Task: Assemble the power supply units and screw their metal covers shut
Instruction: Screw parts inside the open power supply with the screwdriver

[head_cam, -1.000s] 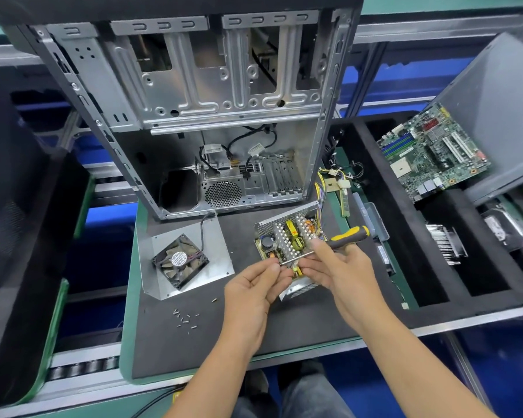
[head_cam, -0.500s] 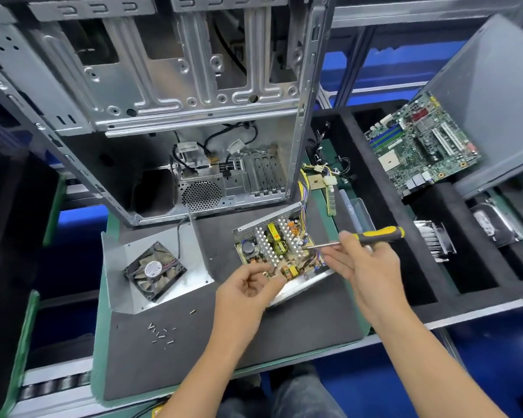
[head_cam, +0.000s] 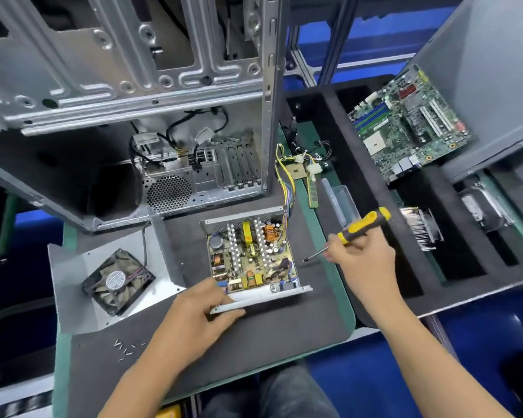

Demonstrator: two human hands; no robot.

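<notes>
Bright, even light falls from above, leaving only soft, short shadows under the hands and the open power supply unit [head_cam: 251, 254]. The bare metal of the computer case [head_cam: 127, 86] throws pale glare along its ribs. The wide lens bends straight edges outward near the borders, most at the top corners. The centre is fairly sharp; the case's upper part and the loose screws [head_cam: 126, 348] look smeared by motion blur.

No legible text; print on the fan [head_cam: 118, 280] sticker too blurred.
</notes>
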